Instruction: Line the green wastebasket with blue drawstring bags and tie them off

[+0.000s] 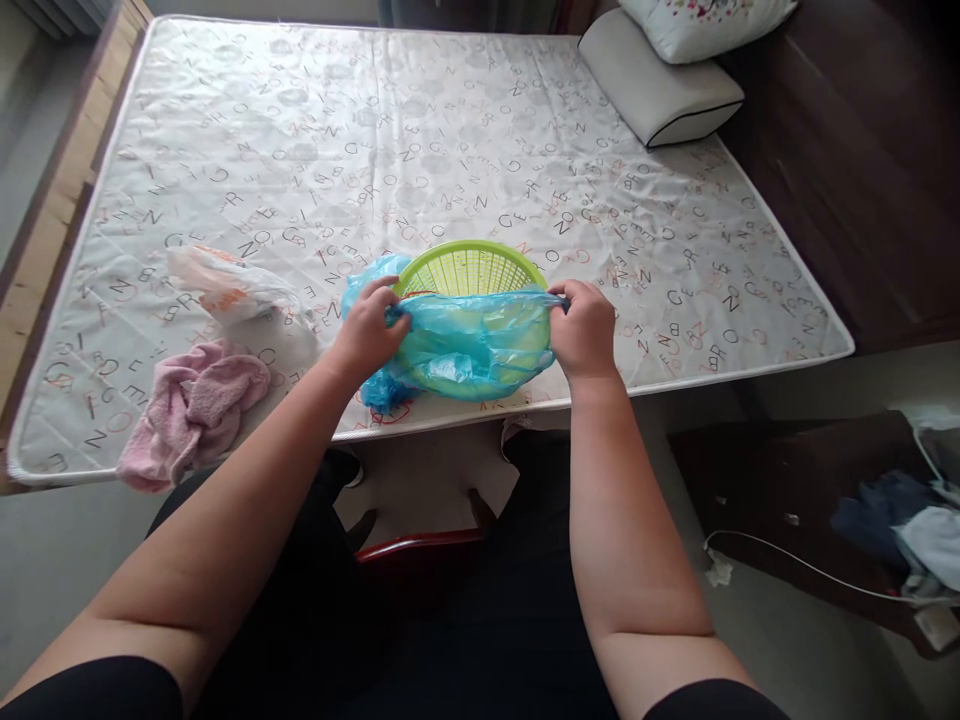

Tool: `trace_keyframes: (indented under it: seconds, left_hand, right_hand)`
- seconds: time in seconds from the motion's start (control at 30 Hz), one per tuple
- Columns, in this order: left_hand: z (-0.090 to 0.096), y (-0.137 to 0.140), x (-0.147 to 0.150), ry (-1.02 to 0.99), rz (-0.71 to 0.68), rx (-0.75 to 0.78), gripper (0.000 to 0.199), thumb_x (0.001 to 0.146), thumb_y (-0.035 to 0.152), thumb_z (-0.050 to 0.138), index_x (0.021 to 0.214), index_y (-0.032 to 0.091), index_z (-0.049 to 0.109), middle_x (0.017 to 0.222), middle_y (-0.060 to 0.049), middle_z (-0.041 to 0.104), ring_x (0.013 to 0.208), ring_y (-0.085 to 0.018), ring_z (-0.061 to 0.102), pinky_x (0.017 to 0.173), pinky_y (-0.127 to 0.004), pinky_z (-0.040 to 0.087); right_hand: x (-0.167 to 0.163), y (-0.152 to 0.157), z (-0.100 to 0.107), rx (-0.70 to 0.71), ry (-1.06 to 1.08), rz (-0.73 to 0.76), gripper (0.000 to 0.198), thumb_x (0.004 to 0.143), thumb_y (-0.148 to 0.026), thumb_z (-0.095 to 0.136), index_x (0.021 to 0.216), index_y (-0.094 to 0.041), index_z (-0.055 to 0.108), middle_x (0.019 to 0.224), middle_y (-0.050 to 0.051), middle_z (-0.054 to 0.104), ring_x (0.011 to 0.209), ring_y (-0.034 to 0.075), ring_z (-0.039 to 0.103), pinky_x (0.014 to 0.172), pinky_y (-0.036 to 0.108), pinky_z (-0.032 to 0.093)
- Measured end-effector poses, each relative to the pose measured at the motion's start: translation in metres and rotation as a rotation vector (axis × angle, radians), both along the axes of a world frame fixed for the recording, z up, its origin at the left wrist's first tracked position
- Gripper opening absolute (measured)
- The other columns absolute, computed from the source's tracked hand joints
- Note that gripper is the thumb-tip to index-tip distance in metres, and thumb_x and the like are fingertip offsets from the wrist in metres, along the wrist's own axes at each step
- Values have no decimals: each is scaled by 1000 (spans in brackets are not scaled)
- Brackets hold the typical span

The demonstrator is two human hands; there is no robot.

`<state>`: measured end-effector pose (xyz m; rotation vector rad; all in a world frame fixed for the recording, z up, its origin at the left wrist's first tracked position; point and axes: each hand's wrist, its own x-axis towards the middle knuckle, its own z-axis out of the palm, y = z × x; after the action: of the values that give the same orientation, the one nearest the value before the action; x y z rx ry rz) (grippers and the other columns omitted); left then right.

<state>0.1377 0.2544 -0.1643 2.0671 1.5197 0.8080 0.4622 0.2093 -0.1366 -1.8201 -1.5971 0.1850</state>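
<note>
A blue plastic bag (472, 345) is stretched between my two hands, over the near side of a green plastic basket (469, 262). My left hand (373, 325) pinches the bag at the basket's left rim. At the right rim my right hand (583, 325) grips the bag's edge between thumb and fingers. The far rim and slotted wall of the basket stay uncovered, while its near part shows faintly through the thin plastic. More crumpled blue plastic (386, 388) lies by the left side of the basket.
Everything rests on a mattress (465, 140) printed with letters. To the left are a whitish plastic bag (225, 283) and a pink towel (199, 405) at the near edge. A cushion block (660, 80) and pillow (709, 25) sit far right. A dark cabinet (765, 480) with cloths stands right.
</note>
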Motion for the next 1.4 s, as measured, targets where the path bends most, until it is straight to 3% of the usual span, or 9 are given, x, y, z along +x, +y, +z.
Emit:
trace_keyframes:
  seconds: [0.17, 0.3, 0.37, 0.5, 0.67, 0.77, 1.0, 1.27, 1.4]
  left_hand:
    - [0, 2, -1, -161, 145, 21, 31, 87, 17, 74, 116, 24, 67, 145, -14, 64, 139, -33, 59, 104, -44, 60]
    - [1, 4, -5, -212, 176, -28, 42, 86, 20, 76, 127, 29, 69, 118, -7, 74, 100, -25, 71, 92, -38, 60]
    - [4, 4, -7, -204, 195, -23, 33, 89, 24, 74, 121, 28, 73, 106, -5, 74, 86, -22, 69, 87, -35, 58]
    - [8, 4, -5, -184, 184, 30, 8, 94, 30, 69, 94, 24, 74, 87, -4, 69, 83, -21, 64, 81, -32, 52]
    - [7, 7, -4, -292, 192, -38, 32, 97, 33, 64, 68, 23, 55, 62, 2, 43, 64, -16, 45, 62, -29, 40]
    - [7, 8, -6, -317, 203, -42, 38, 98, 32, 62, 65, 23, 47, 62, 3, 37, 62, -15, 41, 61, -29, 39]
    - [-2, 8, -5, -266, 256, 32, 8, 99, 28, 64, 93, 25, 67, 80, -1, 61, 80, -20, 59, 80, -32, 50]
    - [4, 1, 0, -212, 210, 44, 8, 95, 31, 67, 91, 24, 70, 67, 2, 56, 69, -17, 56, 72, -30, 47]
    - [12, -9, 4, -256, 71, 26, 12, 92, 31, 69, 100, 24, 74, 75, 1, 61, 66, -14, 55, 66, -27, 48]
  right_hand:
    - [-4, 0, 1, 54, 115, -23, 26, 84, -10, 48, 96, -26, 65, 106, 8, 74, 105, 26, 67, 99, 44, 55]
    - [-4, -2, 2, 30, 192, -45, 20, 92, -17, 49, 102, -26, 64, 100, 5, 73, 94, 23, 67, 91, 40, 55]
    - [-5, -2, 2, 18, 232, -47, 20, 95, -21, 50, 106, -26, 65, 97, 4, 72, 89, 21, 67, 87, 38, 55]
    - [-6, -2, 3, -27, 322, -3, 19, 96, -27, 53, 106, -24, 68, 99, 4, 75, 90, 21, 68, 87, 38, 56]
    - [-6, -2, 0, -88, 454, 106, 15, 95, -32, 59, 100, -23, 70, 97, 3, 76, 89, 20, 68, 82, 35, 55]
    - [-8, -3, -2, -131, 544, 156, 17, 95, -37, 61, 101, -24, 69, 97, 3, 75, 86, 19, 67, 76, 33, 55]
    - [-14, -6, 3, -189, 653, 215, 18, 90, -32, 57, 103, -25, 66, 95, 2, 71, 80, 18, 63, 71, 32, 55]
    - [-14, -10, 5, -104, 401, 142, 14, 90, -33, 62, 103, -28, 58, 84, -2, 55, 76, 17, 57, 76, 36, 57]
    - [-20, -14, 12, -33, 299, 123, 20, 97, -38, 61, 113, -28, 61, 85, 0, 56, 80, 19, 59, 80, 39, 57]
